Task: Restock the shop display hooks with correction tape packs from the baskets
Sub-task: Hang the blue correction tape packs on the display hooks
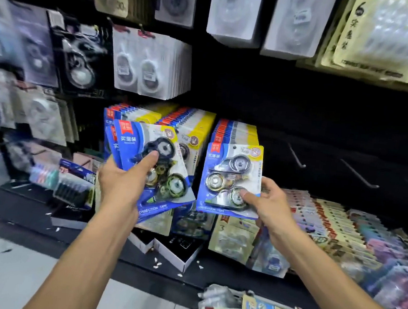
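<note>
Left grip (122, 178) fanned packs (151, 164), bare hooks (358, 174) right

Dim shop interior; black backboard (328, 112) swallows light. Overhead light glares on blister packs (230, 179) at centre, which are sharpest. Left-side packs (31, 60) smeared by motion blur. Wide-angle bending at edges; top row soft.

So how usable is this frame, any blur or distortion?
Head view: the packs hanging at left are motion-smeared; the single pack in the right hand is sharp with readable print; wide-angle bending shows at the edges; the backboard around the bare hooks is very dark.
</note>
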### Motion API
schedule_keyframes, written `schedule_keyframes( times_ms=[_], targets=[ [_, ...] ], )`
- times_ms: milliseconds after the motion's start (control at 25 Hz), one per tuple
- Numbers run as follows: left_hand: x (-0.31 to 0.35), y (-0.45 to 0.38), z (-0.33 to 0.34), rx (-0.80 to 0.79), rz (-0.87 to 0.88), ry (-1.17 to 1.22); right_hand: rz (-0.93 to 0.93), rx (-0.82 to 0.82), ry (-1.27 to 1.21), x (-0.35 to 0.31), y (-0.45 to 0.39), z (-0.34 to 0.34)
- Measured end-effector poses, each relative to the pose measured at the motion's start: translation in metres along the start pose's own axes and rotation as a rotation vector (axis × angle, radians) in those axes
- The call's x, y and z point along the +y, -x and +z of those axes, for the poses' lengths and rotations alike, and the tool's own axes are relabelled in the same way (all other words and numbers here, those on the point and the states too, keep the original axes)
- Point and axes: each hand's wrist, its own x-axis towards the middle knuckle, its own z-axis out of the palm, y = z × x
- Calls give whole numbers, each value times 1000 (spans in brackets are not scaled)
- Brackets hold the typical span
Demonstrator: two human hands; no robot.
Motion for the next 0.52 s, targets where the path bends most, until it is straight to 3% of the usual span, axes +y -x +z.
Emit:
schedule_keyframes(
  times_ms=[200,280,440,520],
  targets=[
    [2,22,11,-132,-29,-33,-135,193,210,11,-13,5],
    [1,29,16,-175,-33,-45,-128,129,320,14,-24,10],
    [-4,36,21,-217,-50,-75,87,-12,307,10,-33,12],
    [-5,37,23,-232,-79,-55,7,21,297,5,-23,10]
  ],
)
